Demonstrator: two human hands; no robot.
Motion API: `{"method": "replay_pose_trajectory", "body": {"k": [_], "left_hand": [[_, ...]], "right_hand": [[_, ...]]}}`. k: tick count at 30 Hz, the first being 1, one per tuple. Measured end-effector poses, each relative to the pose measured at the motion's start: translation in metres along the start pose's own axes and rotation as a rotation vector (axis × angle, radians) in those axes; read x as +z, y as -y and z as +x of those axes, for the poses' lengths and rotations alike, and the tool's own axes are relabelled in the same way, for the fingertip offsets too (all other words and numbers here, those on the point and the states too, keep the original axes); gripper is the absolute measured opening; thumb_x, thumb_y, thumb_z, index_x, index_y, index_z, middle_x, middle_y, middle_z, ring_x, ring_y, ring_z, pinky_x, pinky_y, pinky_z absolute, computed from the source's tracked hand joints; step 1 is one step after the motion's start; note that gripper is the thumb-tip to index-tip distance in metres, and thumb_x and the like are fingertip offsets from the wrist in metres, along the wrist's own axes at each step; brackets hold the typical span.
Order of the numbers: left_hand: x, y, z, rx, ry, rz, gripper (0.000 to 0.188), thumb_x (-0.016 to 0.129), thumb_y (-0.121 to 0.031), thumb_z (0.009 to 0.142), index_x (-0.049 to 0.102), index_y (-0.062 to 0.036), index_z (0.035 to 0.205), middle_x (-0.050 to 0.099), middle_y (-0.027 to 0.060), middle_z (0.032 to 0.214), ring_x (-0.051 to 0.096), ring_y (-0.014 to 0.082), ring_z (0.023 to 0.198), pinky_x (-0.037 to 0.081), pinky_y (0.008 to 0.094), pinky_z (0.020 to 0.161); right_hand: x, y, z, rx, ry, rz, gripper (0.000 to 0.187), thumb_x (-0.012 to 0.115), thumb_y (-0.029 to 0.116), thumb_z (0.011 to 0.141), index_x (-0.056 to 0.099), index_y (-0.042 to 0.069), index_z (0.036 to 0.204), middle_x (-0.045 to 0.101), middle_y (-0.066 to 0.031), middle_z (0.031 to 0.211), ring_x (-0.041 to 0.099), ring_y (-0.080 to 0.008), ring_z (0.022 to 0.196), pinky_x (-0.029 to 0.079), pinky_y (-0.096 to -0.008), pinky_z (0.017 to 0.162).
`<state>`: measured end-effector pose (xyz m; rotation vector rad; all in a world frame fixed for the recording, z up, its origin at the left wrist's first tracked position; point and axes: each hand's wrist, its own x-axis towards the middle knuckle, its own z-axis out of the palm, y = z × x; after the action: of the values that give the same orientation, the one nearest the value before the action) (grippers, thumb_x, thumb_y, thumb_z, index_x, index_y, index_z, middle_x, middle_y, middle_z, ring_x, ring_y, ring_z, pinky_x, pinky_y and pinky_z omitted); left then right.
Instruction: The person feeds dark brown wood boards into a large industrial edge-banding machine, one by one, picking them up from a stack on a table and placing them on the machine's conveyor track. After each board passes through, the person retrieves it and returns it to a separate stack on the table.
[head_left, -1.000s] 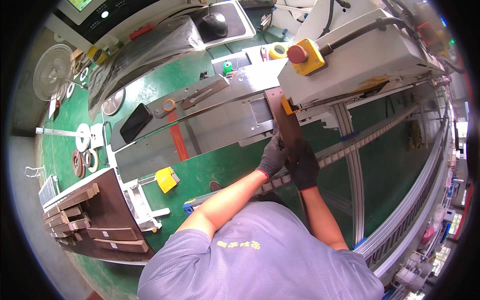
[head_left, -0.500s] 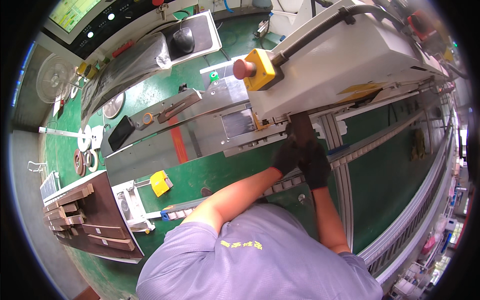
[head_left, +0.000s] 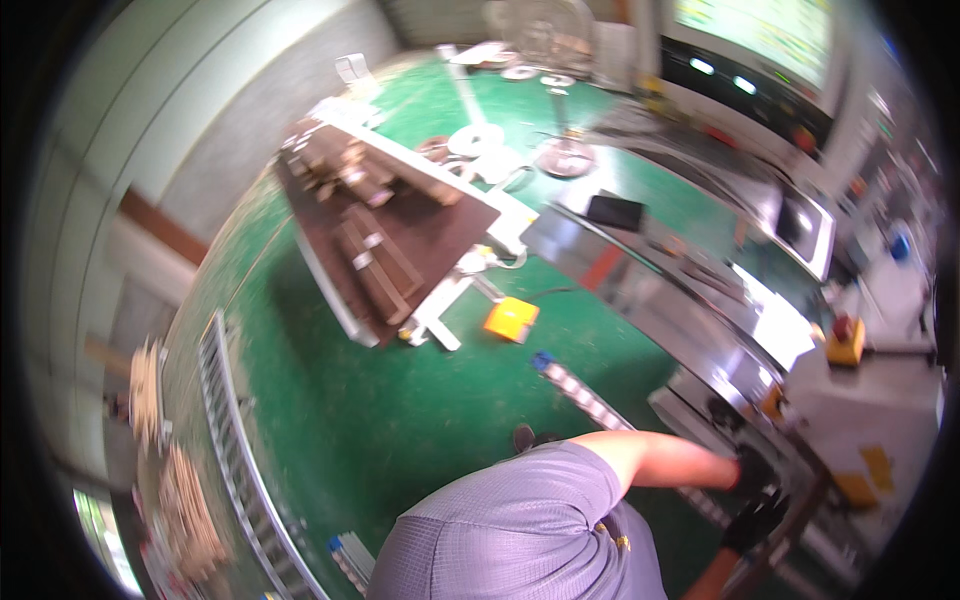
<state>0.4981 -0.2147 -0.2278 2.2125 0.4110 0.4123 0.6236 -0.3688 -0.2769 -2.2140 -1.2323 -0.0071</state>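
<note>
Black gloves cover both hands, at the lower right beside the long machine. My left hand point(head_left: 757, 472) is bent round near the edge of a narrow brown board point(head_left: 808, 492). Just below it, my right hand point(head_left: 752, 522) has its fingers against the same board. Motion blur softens the fingers, but both hands look closed on the board. The board lies along the side of the white machine housing point(head_left: 865, 415), and part of it is hidden by the gloves.
A shiny metal machine bed point(head_left: 660, 310) runs up and left from my hands. On the green floor sit a yellow foot pedal point(head_left: 512, 319) and a brown-topped table point(head_left: 440, 225) bearing several brown strips. A roller rail point(head_left: 585, 395) passes beneath my arm. A yellow switch box point(head_left: 845, 345) stands on the machine.
My view has swung left, so the machine and my hands now appear farther right and the strip-laden table nearer the middle. Both hands stay close together at the brown board.
</note>
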Motion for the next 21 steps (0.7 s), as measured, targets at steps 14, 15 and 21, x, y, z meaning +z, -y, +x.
{"method": "replay_pose_trajectory", "body": {"k": [14,15,21], "left_hand": [[-0.073,0.053,-0.641,-1.493,-0.677,0.087,0.030,0.059,-0.023,0.077,0.070,-0.0081,0.101,0.070,0.0192,0.090,0.068,0.0378,0.087,0.052,0.0481,0.078],[-0.094,0.031,-0.666,-1.664,-0.700,-0.007,0.034,0.059,-0.022,0.076,0.071,-0.0071,0.104,0.070,0.0215,0.097,0.068,0.0389,0.093,0.052,0.0477,0.082],[0.108,0.000,-0.823,-2.102,-0.864,-0.022,0.035,0.050,-0.031,0.089,0.072,-0.0075,0.101,0.068,0.0223,0.110,0.066,0.0406,0.102,0.051,0.0500,0.089]], "right_hand": [[0.221,0.300,-0.040,-1.237,0.384,0.296,0.033,0.051,0.036,0.102,0.066,0.008,0.108,0.070,-0.0206,0.094,0.066,-0.0383,0.081,0.051,-0.0479,0.071],[0.149,0.382,-0.050,-0.790,0.819,-0.045,0.048,0.039,0.045,0.104,0.059,0.008,0.129,0.069,-0.0219,0.113,0.066,-0.0404,0.100,0.052,-0.0496,0.084],[0.179,0.466,-0.062,-0.874,0.985,-0.080,0.066,0.033,0.061,0.099,0.058,0.009,0.131,0.065,-0.0236,0.122,0.062,-0.0443,0.109,0.048,-0.0529,0.091]]}}
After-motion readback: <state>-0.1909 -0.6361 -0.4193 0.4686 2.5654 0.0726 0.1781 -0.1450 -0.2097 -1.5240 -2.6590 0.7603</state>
